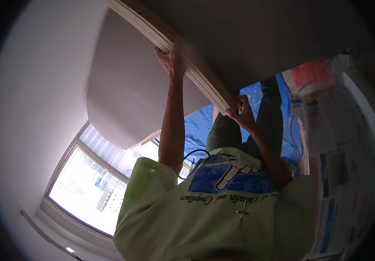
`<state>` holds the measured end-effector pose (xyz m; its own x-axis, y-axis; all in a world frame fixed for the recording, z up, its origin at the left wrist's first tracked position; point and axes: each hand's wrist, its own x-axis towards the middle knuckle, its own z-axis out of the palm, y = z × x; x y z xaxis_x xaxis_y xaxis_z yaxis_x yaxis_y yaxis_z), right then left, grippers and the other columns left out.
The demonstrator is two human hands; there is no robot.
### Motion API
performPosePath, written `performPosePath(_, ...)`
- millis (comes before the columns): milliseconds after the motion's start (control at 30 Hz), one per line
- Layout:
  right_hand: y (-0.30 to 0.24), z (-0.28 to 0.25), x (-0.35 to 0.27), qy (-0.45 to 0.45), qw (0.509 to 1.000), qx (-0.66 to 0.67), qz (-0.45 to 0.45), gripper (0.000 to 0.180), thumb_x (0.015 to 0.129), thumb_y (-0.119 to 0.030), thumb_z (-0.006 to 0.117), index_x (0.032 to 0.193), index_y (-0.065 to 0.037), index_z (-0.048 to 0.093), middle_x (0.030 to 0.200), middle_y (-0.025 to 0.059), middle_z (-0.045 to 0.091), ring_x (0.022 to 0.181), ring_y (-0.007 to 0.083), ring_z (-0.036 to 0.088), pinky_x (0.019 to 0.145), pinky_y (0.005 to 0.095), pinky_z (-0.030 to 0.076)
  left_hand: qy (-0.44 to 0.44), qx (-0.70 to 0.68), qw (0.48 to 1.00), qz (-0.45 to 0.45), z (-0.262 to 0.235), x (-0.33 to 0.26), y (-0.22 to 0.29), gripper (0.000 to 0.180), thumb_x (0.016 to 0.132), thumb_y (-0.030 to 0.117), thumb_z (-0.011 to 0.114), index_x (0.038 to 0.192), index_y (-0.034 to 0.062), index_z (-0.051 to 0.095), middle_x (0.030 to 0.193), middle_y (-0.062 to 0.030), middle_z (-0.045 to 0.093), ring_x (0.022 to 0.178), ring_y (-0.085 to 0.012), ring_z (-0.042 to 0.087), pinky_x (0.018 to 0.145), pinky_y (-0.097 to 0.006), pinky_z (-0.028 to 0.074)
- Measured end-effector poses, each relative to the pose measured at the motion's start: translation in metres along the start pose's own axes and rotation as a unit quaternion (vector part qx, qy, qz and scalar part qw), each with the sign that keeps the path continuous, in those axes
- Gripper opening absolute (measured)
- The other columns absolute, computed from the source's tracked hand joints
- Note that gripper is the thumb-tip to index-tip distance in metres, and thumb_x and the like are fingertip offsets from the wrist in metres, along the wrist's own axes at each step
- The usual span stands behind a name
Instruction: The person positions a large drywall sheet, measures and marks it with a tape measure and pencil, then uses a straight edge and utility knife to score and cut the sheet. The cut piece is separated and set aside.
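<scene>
A long white strip with lengthwise grooves (200,82) runs slantwise from the far left down toward my body, with a brown wooden strip (211,77) along its right side. My left hand (172,63) is closed round the white strip partway along, arm stretched out. At its near end my right hand (242,115) has thumb and bent fingers closed at the corner. Some of those fingertips are in shadow. Large flat grey-brown surfaces lie on both sides of the strip, a paler one (131,78) to the left and a darker one (257,39) to the right.
Blue sheeting (198,126) covers the floor around my legs. Printed paper sheets (333,130) spread along the right, with a red piece (309,73) beyond them. A bright window (89,187) is at lower left, beside a white wall (35,95). A black cable (196,151) loops near my waist.
</scene>
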<state>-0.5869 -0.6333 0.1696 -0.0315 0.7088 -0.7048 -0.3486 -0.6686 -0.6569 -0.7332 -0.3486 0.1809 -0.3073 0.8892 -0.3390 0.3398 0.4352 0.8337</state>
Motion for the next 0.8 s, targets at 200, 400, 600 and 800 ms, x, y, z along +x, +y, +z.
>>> performPosePath(200,0.007,-0.001,0.0,-0.004,1.0,0.002,0.011,0.063,0.076,-0.026,0.084,0.121,-0.005,0.045,0.111,0.0105,0.056,0.112,0.0208,0.053,0.096,0.0366,0.042,-0.002,-0.02,1.0,-0.008,0.001,-0.001,-0.006,0.076,0.074,0.026,0.071,0.129,-0.0136,0.037,0.106,-0.0219,0.056,0.093,-0.0282,0.058,0.083,-0.039,0.05)
performPosePath(400,0.012,-0.002,0.001,-0.008,1.0,-0.007,0.014,0.064,0.075,-0.025,0.084,0.122,-0.006,0.045,0.114,0.0107,0.054,0.114,0.0205,0.052,0.102,0.036,0.04,-0.009,-0.035,0.999,-0.025,0.001,-0.001,-0.002,0.071,0.073,0.023,0.074,0.124,-0.01,0.039,0.109,-0.0207,0.053,0.101,-0.0281,0.056,0.089,-0.038,0.048)
performPosePath(600,0.015,0.0,0.002,-0.013,1.0,0.0,0.023,0.063,0.077,-0.022,0.083,0.124,-0.006,0.045,0.12,0.0124,0.055,0.117,0.0217,0.053,0.103,0.0375,0.039,-0.001,-0.074,0.997,-0.011,0.002,0.0,-0.009,0.07,0.076,0.025,0.075,0.125,-0.0101,0.042,0.102,-0.0178,0.059,0.089,-0.0237,0.058,0.079,-0.037,0.05)
performPosePath(800,-0.006,-0.002,0.002,-0.006,0.998,-0.052,-0.018,0.059,0.076,-0.018,0.082,0.12,-0.004,0.045,0.095,0.0039,0.05,0.084,0.0129,0.051,0.083,0.0316,0.045,0.009,0.005,1.0,-0.025,0.0,-0.003,0.006,0.063,0.079,0.027,0.072,0.124,-0.0069,0.045,0.107,-0.0195,0.06,0.096,-0.0279,0.059,0.086,-0.04,0.048)
